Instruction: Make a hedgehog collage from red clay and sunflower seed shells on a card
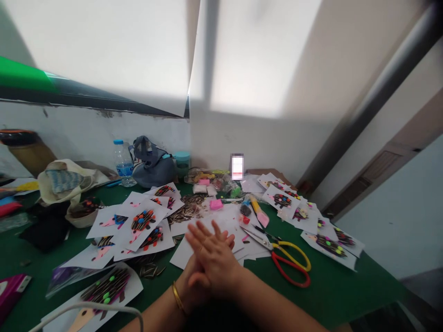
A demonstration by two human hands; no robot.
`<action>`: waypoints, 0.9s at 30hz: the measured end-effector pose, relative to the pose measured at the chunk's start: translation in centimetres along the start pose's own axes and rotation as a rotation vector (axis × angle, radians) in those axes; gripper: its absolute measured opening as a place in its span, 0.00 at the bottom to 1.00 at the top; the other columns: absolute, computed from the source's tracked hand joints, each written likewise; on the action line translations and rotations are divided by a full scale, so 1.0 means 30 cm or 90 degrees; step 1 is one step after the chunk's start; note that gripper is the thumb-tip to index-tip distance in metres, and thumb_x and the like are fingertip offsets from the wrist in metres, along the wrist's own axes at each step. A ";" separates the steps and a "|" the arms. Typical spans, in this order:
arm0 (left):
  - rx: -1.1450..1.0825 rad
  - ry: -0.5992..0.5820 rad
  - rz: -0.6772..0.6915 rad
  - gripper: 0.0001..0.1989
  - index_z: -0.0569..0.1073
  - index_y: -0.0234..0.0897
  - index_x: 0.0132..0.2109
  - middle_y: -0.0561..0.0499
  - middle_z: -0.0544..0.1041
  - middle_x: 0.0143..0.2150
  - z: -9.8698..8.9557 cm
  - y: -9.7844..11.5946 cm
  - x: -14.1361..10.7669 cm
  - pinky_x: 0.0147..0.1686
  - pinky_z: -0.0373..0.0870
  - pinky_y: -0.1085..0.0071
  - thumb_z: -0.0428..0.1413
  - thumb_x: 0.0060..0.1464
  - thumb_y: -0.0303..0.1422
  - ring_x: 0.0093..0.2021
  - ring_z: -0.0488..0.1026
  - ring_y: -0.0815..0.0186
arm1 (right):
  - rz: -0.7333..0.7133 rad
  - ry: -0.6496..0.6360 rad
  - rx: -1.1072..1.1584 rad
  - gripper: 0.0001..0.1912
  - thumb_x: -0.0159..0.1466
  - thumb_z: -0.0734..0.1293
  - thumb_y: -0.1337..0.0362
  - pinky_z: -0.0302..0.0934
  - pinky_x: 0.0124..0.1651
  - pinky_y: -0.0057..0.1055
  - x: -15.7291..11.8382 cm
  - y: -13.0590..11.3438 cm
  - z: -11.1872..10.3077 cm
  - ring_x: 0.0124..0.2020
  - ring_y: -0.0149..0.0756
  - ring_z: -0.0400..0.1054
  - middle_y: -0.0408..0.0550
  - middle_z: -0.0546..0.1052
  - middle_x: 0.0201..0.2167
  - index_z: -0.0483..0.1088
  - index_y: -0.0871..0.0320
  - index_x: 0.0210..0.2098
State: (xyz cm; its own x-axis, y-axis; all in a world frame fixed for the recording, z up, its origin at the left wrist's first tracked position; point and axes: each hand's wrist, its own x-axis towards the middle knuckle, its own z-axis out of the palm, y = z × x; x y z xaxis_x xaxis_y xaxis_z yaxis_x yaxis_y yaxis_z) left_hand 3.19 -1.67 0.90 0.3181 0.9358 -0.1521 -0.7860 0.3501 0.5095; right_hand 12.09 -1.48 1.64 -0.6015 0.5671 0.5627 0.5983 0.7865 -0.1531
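While the left hand (195, 272) meets the right hand (219, 258) palm to palm, any contents hidden, a bright-pink, clay-like lump (216, 204) lies beyond both; rightward, red-and-yellow-handled metal scissors (267, 245) slant, blades pointing forward-left.

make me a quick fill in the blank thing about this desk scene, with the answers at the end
The large scissors have one yellow handle and one ____ handle. A gold bangle circles the person's ____ wrist. The clear bottle beside the bag has a ____ cap. The white papers lie on a ____ table.

Missing words: red; left; blue; green.
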 end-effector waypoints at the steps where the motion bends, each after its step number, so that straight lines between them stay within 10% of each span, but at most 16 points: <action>1: 0.003 -0.030 -0.062 0.30 0.62 0.54 0.64 0.54 0.64 0.67 0.000 0.011 -0.005 0.64 0.52 0.55 0.45 0.58 0.55 0.70 0.50 0.53 | 0.036 0.001 -0.002 0.41 0.66 0.55 0.39 0.25 0.70 0.56 0.005 0.025 -0.008 0.70 0.50 0.41 0.53 0.53 0.69 0.47 0.57 0.69; 5: -0.046 -0.163 -0.162 0.36 0.65 0.37 0.63 0.39 0.69 0.62 -0.015 0.094 0.000 0.61 0.58 0.56 0.39 0.60 0.57 0.63 0.63 0.53 | 0.087 -0.049 0.017 0.27 0.70 0.59 0.56 0.28 0.68 0.62 -0.026 0.106 -0.036 0.70 0.49 0.44 0.52 0.60 0.66 0.55 0.54 0.66; 9: -0.087 -0.130 -0.145 0.32 0.68 0.35 0.59 0.41 0.76 0.53 -0.024 0.136 0.016 0.51 0.67 0.66 0.40 0.62 0.54 0.49 0.73 0.61 | 0.103 -0.009 0.094 0.17 0.69 0.60 0.64 0.34 0.67 0.60 -0.071 0.116 -0.039 0.67 0.46 0.51 0.49 0.70 0.59 0.66 0.52 0.56; 15: 0.079 -0.074 -0.146 0.16 0.76 0.34 0.47 0.45 0.77 0.44 -0.018 0.091 0.006 0.48 0.67 0.69 0.51 0.62 0.41 0.42 0.73 0.66 | 0.216 0.169 0.189 0.09 0.62 0.69 0.61 0.49 0.65 0.51 -0.068 0.139 -0.041 0.62 0.47 0.58 0.49 0.73 0.53 0.73 0.52 0.42; 27: 0.353 -0.022 -0.076 0.16 0.76 0.35 0.38 0.50 0.75 0.33 -0.056 0.069 0.020 0.36 0.63 0.71 0.59 0.54 0.46 0.34 0.69 0.68 | 0.179 0.167 0.200 0.10 0.66 0.65 0.57 0.53 0.62 0.49 -0.093 0.142 -0.024 0.57 0.46 0.61 0.49 0.75 0.48 0.75 0.51 0.42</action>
State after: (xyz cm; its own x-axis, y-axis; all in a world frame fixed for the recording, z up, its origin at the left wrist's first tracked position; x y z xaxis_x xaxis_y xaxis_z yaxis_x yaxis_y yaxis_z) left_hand 0.88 -0.30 0.44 0.4119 0.8862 -0.2123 -0.3510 0.3693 0.8605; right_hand 16.71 0.12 0.01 -0.2618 0.7192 0.6436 0.5061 0.6701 -0.5429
